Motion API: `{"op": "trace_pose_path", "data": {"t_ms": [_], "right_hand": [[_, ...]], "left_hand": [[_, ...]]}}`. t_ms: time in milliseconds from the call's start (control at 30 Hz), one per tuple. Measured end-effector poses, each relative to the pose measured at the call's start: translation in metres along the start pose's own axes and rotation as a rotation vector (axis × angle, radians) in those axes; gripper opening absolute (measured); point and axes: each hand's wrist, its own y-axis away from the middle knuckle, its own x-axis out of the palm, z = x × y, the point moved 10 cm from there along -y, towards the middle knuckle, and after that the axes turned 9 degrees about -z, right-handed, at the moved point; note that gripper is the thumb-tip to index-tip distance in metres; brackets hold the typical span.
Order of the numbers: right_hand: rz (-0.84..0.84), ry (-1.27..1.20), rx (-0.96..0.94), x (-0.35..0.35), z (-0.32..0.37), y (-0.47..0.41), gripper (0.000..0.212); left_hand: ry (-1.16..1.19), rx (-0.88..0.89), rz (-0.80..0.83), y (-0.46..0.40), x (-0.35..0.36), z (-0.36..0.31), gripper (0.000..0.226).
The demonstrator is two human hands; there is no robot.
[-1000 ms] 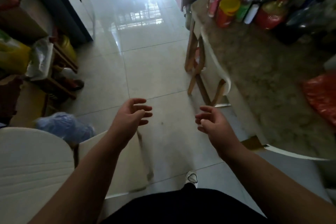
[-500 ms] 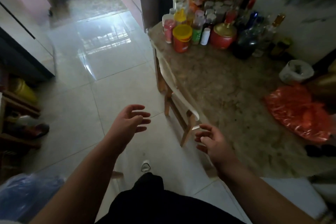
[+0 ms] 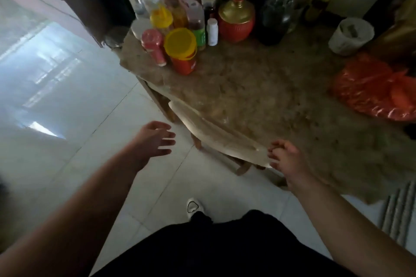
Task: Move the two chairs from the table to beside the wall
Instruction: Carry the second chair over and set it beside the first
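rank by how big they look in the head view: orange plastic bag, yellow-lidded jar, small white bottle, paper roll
1. orange plastic bag
2. yellow-lidded jar and paper roll: these look about alike, and since they sit at different distances I won't rank them
3. small white bottle

It was a home dining area: beyond my hands, a stone-topped table (image 3: 258, 87) was crowded with condiment jars (image 3: 181, 51) and bottles (image 3: 275, 16), a wooden chair (image 3: 216, 135) tucked under it, glossy floor tiles (image 3: 67, 108) to my left.
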Motion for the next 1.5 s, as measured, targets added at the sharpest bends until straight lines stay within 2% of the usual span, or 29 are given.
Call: {"op": "trace_pose_path", "data": {"t_ms": [100, 133, 200, 233, 300, 367, 467, 667, 767, 933, 1067, 1167, 1267, 1333, 1400, 1500], "right_hand": [[-0.136, -0.039, 0.135, 0.002, -0.024, -0.005, 0.022], [-0.188, -0.111, 0.218, 0.001, -0.037, -0.003, 0.024], [-0.261, -0.427, 0.527, 0.013, -0.073, 0.012, 0.031], [-0.24, -0.591, 0.674, 0.03, -0.086, 0.022, 0.037], [-0.08, -0.824, 0.818, 0.072, -0.09, 0.031, 0.053], [0.013, -0.992, 0.808, 0.105, -0.081, 0.026, 0.052], [-0.071, -1.147, 0.782, 0.132, -0.075, 0.013, 0.04], [-0.154, -1.186, 0.744, 0.157, -0.083, -0.006, 0.044], [-0.209, -1.164, 0.722, 0.156, -0.085, -0.006, 0.038], [-0.289, -1.166, 0.674, 0.161, -0.087, 0.001, 0.013], [-0.405, -1.208, 0.609, 0.182, -0.097, 0.02, 0.036], [-0.486, -1.259, 0.576, 0.212, -0.102, 0.049, 0.045], [-0.568, -1.254, 0.537, 0.239, -0.108, 0.09, 0.052], [-0.63, -1.27, 0.5, 0.246, -0.111, 0.113, 0.052], [-0.651, -1.248, 0.465, 0.253, -0.107, 0.141, 0.047], [-0.664, -1.288, 0.466, 0.274, -0.118, 0.188, 0.028]], "left_hand": [[0.033, -0.13, 0.063, -0.046, 0.002, -0.02, 0.024], [0.07, -0.202, 0.075, -0.058, 0.006, -0.02, 0.034], [0.162, -0.352, 0.082, -0.08, 0.02, -0.015, 0.067], [0.197, -0.426, 0.1, -0.086, 0.031, -0.01, 0.08], [0.234, -0.536, 0.205, -0.09, 0.062, 0.002, 0.082], [0.252, -0.562, 0.237, -0.096, 0.086, 0.012, 0.073], [0.245, -0.517, 0.107, -0.115, 0.1, 0.023, 0.065], [0.157, -0.478, 0.071, -0.139, 0.107, 0.039, 0.052], [0.115, -0.497, 0.037, -0.146, 0.1, 0.047, 0.047], [0.106, -0.386, 0.088, -0.157, 0.093, 0.047, 0.033], [0.101, -0.285, 0.172, -0.163, 0.074, 0.032, 0.017], [0.061, -0.246, 0.201, -0.167, 0.04, 0.022, 0.016], [0.064, -0.281, 0.26, -0.159, -0.009, 0.031, 0.016], [0.063, -0.287, 0.304, -0.149, -0.031, 0.03, 0.015], [-0.038, -0.198, 0.352, -0.15, -0.049, 0.031, 0.024], [-0.156, -0.155, 0.427, -0.141, -0.074, 0.04, 0.029]]}}
